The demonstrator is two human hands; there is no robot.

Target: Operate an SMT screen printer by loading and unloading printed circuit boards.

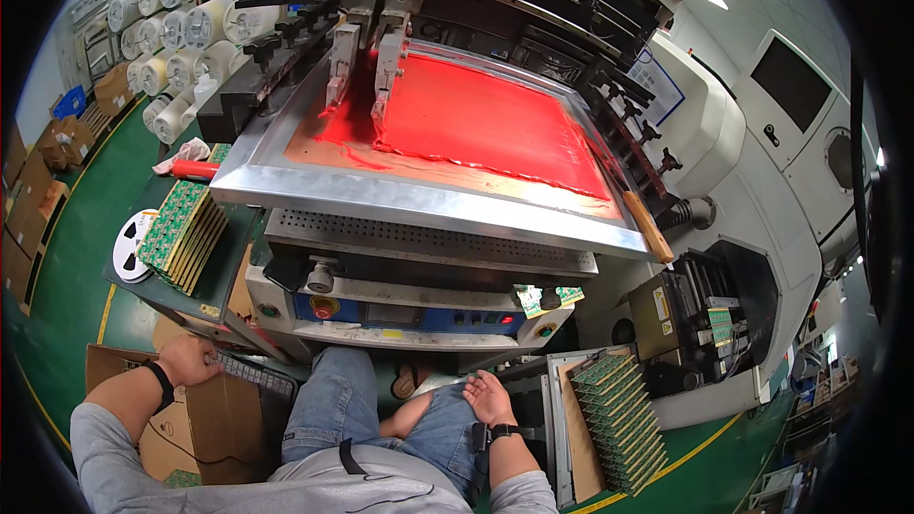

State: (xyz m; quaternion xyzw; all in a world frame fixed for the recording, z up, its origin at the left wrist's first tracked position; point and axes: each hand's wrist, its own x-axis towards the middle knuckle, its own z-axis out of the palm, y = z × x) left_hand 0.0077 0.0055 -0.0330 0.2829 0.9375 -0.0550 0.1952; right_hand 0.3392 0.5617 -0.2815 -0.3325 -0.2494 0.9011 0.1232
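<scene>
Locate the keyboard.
Lower left of the head view: the gray keyboard is just right of the left hand, by the cardboard box, left of the left knee.

The left hand [188, 360] is curled, the right hand [488, 398] loosely bent.

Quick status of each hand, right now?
Left hand: fingers curled at the keyboard and box; whether it grips either can't be told.
Right hand: loosely open, visibly empty, by the thigh.
</scene>
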